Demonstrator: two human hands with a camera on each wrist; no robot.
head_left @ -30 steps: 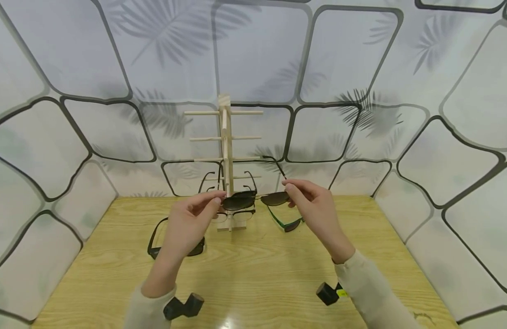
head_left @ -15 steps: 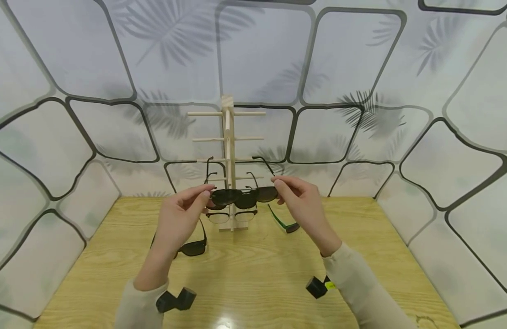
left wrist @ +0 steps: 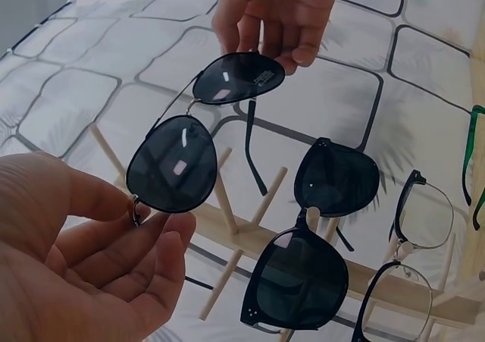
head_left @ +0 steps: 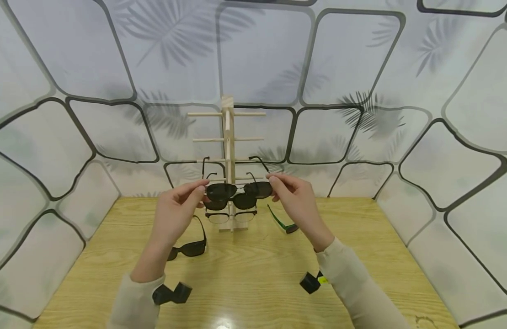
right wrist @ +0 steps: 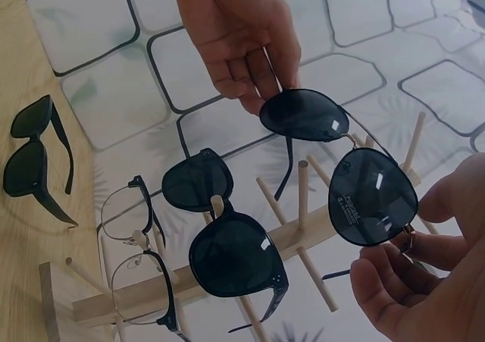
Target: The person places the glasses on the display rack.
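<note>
Dark aviator-style sunglasses [head_left: 259,190] with a thin frame are held level, temples unfolded toward the wooden display rack [head_left: 227,123]. My left hand [head_left: 175,214] pinches one hinge corner between thumb and fingers; my right hand [head_left: 296,201] pinches the opposite corner. In the left wrist view, the held sunglasses [left wrist: 173,164] stand apart from the thicker black sunglasses [left wrist: 299,281], which sit on the rack. Below those on the rack hang clear-lensed glasses [head_left: 246,212] with dark upper rims. The held lenses partly cover the racked sunglasses in the head view.
Black sunglasses [head_left: 193,249] lie on the wood-grain table [head_left: 245,274] at the left, partly behind my left hand. Green-templed sunglasses [head_left: 283,225] lie right of the rack. Bare pegs [head_left: 249,138] stick out higher up. A patterned backdrop [head_left: 261,55] surrounds the table.
Both hands have moved left with the sunglasses, which now face me squarely and sit centred before the rack. Their temple tips have shifted left across the lower pegs.
</note>
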